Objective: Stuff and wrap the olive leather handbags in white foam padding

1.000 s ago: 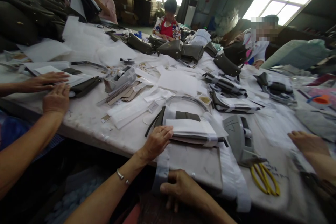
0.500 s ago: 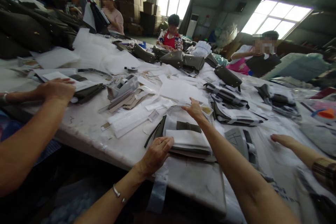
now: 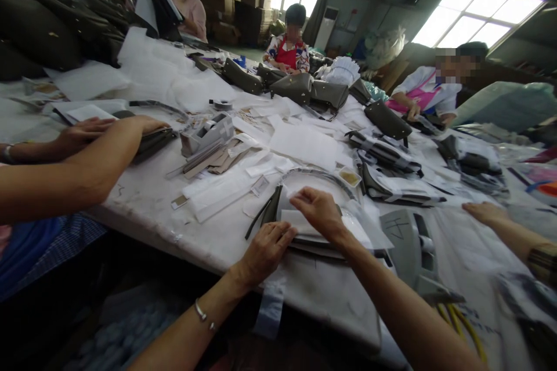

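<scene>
In front of me at the table's edge lies a flat dark olive bag [image 3: 270, 208] with white paper [image 3: 289, 217] on it. My left hand [image 3: 266, 250] is closed on the bag's near left corner, its fingertips over the paper. Above the bag my right hand [image 3: 319, 211] pinches a thin white sheet [image 3: 357, 229], which spreads to the right under the hand and partly covers the bag. Behind them curves a grey wrapped strap [image 3: 324, 173]. The thumbs are mostly hidden.
A tape dispenser [image 3: 209, 134] stands left beside cardboard strips [image 3: 211, 163]; another dispenser [image 3: 409, 240] is at right. Wrapped bags [image 3: 385, 151] and a small yellow-filled tray [image 3: 350, 177] lie beyond. Co-workers' arms [image 3: 108, 153] reach in at left and a hand [image 3: 485, 213] at right.
My right hand has come back toward me from the far side of the bag, fingers now pinched on the white sheet. My left hand stays at the bag's corner. The view has shifted slightly.
</scene>
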`<state>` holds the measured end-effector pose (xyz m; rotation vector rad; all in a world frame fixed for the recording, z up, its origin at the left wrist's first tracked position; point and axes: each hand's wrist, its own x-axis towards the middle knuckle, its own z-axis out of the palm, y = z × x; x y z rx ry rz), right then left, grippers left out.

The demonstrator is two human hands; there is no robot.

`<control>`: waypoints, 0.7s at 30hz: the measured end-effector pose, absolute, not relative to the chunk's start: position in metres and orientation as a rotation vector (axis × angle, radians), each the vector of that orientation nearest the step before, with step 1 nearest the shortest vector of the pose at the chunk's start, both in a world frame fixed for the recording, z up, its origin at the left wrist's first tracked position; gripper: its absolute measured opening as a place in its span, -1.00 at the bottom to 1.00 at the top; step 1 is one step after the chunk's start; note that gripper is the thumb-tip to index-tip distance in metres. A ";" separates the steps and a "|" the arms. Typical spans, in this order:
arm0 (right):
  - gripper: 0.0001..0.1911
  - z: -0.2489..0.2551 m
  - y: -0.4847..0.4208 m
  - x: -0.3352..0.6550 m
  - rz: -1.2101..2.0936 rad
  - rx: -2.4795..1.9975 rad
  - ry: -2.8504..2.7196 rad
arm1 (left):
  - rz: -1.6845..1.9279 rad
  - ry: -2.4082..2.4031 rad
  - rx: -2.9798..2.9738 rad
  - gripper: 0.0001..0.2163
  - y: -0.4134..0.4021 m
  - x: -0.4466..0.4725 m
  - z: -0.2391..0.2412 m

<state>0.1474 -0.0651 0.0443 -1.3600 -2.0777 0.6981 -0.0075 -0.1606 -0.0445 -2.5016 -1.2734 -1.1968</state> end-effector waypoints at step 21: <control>-0.76 0.025 -0.150 0.168 0.149 -0.710 -2.516 | -1.256 -1.255 -2.538 -0.72 -0.161 -0.009 -0.045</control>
